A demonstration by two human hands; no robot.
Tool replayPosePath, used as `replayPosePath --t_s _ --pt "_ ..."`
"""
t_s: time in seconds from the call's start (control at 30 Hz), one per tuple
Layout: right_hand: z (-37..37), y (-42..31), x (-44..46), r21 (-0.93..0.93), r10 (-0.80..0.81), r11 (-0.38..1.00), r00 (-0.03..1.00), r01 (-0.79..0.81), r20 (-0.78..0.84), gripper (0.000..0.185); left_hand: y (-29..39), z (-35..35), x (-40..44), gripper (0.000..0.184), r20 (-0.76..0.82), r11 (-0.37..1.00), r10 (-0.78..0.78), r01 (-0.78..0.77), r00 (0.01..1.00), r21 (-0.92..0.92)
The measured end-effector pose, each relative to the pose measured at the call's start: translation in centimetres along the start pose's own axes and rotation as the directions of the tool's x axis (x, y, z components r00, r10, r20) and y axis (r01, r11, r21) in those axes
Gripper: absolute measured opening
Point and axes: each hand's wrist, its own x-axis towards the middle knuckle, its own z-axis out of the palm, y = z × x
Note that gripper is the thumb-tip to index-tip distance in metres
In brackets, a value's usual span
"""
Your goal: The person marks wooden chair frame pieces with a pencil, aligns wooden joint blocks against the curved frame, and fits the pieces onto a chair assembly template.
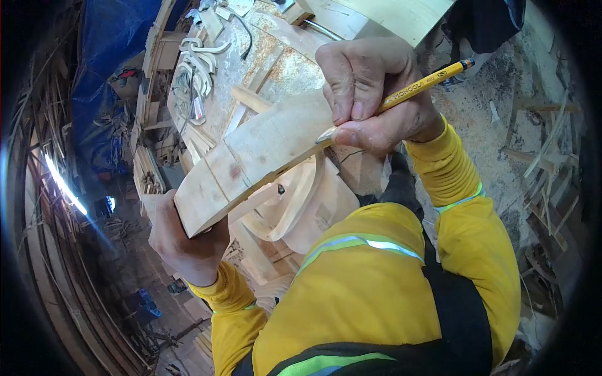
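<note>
While the right hand (pixel 384 94) pinched a pencil (pixel 417 88) in the upper center of the frame, the left hand (pixel 187 243) gripped the curved wood (pixel 266 144), mid-frame, by its lower-left end. Looked stiff, fairly light, probably not slippery, so that blunt end seemed a solid hold.

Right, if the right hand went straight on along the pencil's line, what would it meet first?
Likely the curved wooden piece. The pencil in the right hand has its tip at the wood's near edge, though actual contact is hard to tell.
</note>
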Motion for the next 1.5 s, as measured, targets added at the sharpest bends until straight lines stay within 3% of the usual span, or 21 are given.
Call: replayPosePath --t_s 0.13,0.33,0.43,0.53,0.83,0.93,1.03,1.1,1.17,1.33,1.37,1.4,1.43,1.5 --pt "-0.1 -0.3 0.1 -0.041 -0.026 0.999 0.999 0.027 0.031 0.023 0.0 0.0 0.0 0.042 -0.002 1.0 0.0 0.0 1.0 0.002" --pt "0.5 -0.5 0.0 -0.026 0.024 0.999 0.998 -0.026 -0.049 0.026 -0.1 0.0 -0.1 0.042 -0.004 1.0 0.001 -0.001 1.0 -0.013" --pt "0.1 -0.3 0.0 -0.048 -0.029 0.998 0.999 0.03 0.028 0.026 -0.1 0.0 -0.2 0.042 -0.012 1.0 0.013 -0.013 1.0 -0.008" --pt "0.5 -0.5 -0.1 -0.031 0.034 0.999 0.999 -0.035 -0.042 0.026 -0.1 0.0 -0.2 0.043 -0.01 1.0 0.0 0.0 1.0 -0.02" --pt "0.5 -0.4 0.0 -0.035 0.02 0.999 0.997 -0.022 -0.071 0.025 -0.4 -0.3 -0.2 0.051 0.055 1.0 -0.015 0.015 0.998 0.014" --pt "-0.1 -0.2 -0.1 -0.047 -0.026 0.999 0.998 0.028 0.053 0.026 -0.1 -0.3 0.0 0.049 0.052 1.0 -0.01 0.01 0.999 0.001" --pt "0.2 -0.3 -0.1 0.208 0.097 0.976 0.988 -0.069 -0.124 0.026 -0.1 -0.2 0.1 0.037 0.017 1.0 0.016 -0.016 1.0 0.02" --pt "-0.3 0.5 -0.5 0.161 0.093 0.985 0.984 -0.068 -0.154 0.026 -0.1 -0.6 0.6 0.035 0.014 0.992 0.096 -0.097 0.995 0.078" --pt "0.4 0.0 0.0 0.176 0.075 0.983 0.983 -0.044 -0.17 0.032 -0.8 -0.3 0.4 0.031 -0.024 0.996 0.065 -0.067 0.998 -0.053" --pt "7.5 -3.6 3.5 -0.198 0.075 0.976 0.994 -0.089 -0.074 0.02 -1.4 -1.0 0.1 0.034 -0.035 0.99 0.089 -0.092 0.995 -0.103" --pt "8.2 -3.1 4.4 -0.475 0.017 0.88 0.997 0.022 0.079 0.015 -1.6 -1.0 0.0 0.034 -0.024 0.989 0.099 -0.101 0.995 -0.108" --pt "10.2 -3.0 5.6 -0.59 -0.005 0.802 0.99 0.09 0.144 0.014 -1.8 -1.3 0.1 0.035 -0.015 0.988 0.109 -0.11 0.994 -0.106" --pt "12.4 -2.7 6.5 -0.69 -0.011 0.707 0.978 0.154 0.207 0.013 -2.1 -1.4 -0.1 0.036 -0.001 0.987 0.116 -0.116 0.993 -0.111" --pt "16.0 -1.3 8.0 -0.741 0.106 0.667 0.975 0.075 0.194 0.014 -2.5 -1.6 -0.8 0.043 0.041 0.978 0.116 -0.107 0.992 -0.181"
